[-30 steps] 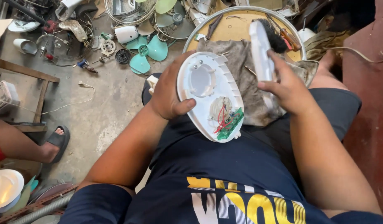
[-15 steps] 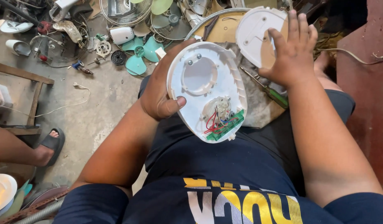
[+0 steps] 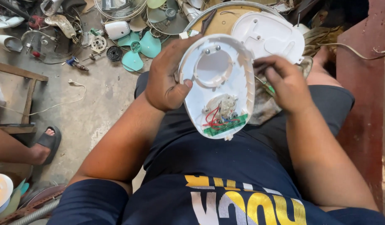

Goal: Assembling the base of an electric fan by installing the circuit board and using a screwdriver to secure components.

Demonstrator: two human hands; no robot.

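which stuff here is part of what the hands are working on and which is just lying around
In hand:
- white plastic housing with wires and a green circuit board, in the left hand
- right hand on a thin tool, mostly hidden
- white cover behind

Lying about:
- teal fan blades
- wire fan guard
- black sandal
- loose white cord

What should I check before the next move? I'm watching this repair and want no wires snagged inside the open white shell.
1. Left hand has a firm hold on the open white oval plastic housing: ok, thumb inside the rim.
2. Red wires and green circuit board exposed and unobstructed: ok.
3. Right hand holds a thin green-handled tool: ok; its tip cannot be seen.
4. Separate white plastic cover out of the way: ok, lying beyond the housing.
5. Wires all attached: cannot tell.
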